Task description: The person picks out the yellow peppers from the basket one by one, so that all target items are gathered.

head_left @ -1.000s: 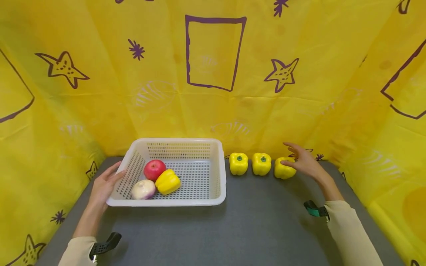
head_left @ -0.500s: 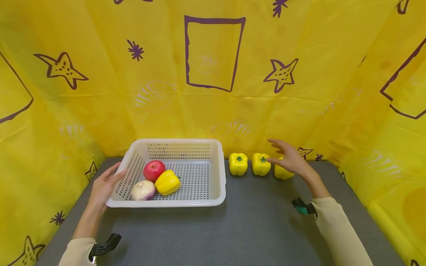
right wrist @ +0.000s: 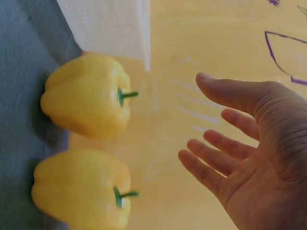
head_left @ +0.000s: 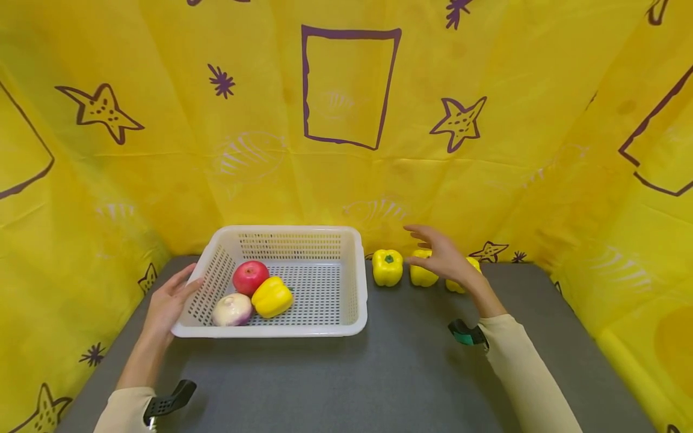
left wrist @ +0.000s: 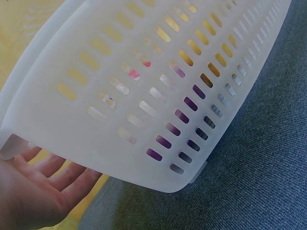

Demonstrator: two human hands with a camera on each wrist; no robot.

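Note:
A white plastic basket (head_left: 271,331) stands at the left of the table. My left hand (head_left: 165,307) grips its left side, the thumb over the rim; in the left wrist view the fingers (left wrist: 74,179) pass behind the basket wall. Inside lie a red apple (head_left: 251,276), a yellow bell pepper (head_left: 272,297) and a white-and-purple turnip (head_left: 231,310). My right hand (head_left: 446,258) hovers with spread fingers, holding nothing, above the row of yellow peppers right of the basket. It partly covers the middle pepper (head_left: 422,276) and the right one (head_left: 456,285); the left pepper (head_left: 387,268) shows fully.
The dark grey table (head_left: 346,385) reaches toward the front. A yellow cloth (head_left: 243,180) printed with purple stars and fish stands close behind the basket and the peppers, and also along both sides.
My right hand has moved left along the pepper row, from the right pepper to over the middle one, holding nothing. The left hand and the basket stay in place.

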